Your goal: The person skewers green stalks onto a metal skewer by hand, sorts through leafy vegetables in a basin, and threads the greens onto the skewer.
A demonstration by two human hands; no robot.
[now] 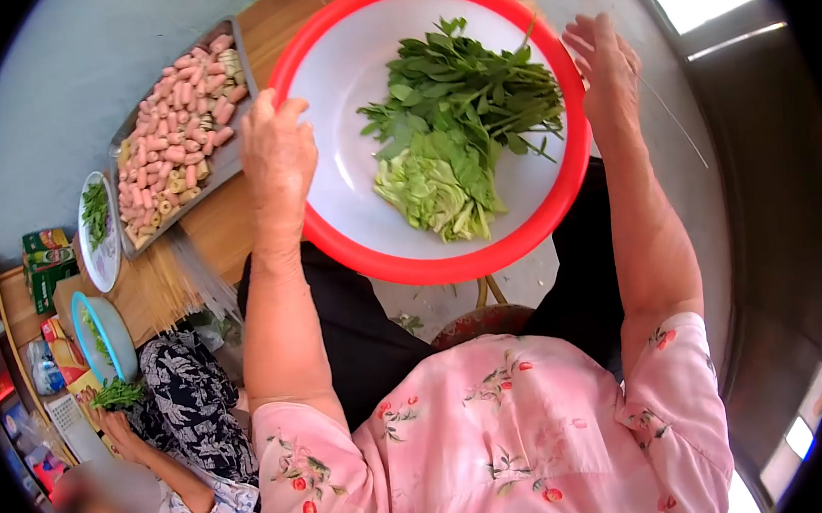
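A large white basin (339, 118) with a thick red rim is in front of me above my lap. Inside it lie dark green leafy stems (475, 85) and a bunch of pale green lettuce leaves (434, 183). On the left side, my left hand (280, 156) is closed on the rim, its fingers bent at the edge. My right hand (607, 66) is at the right side of the rim, fingers stretched and partly apart; its thumb is hidden. A thin pale line (676, 124) runs beside the right wrist, and I cannot make out what it is.
On the wooden table (266, 24) stands a metal tray (233, 164) of pink sausage pieces and skewered rolls. Beyond are a white plate (98, 254) with greens, thin bamboo sticks (161, 293) and a blue bowl (116, 330). Another person's hand (118, 429) holds greens at lower left.
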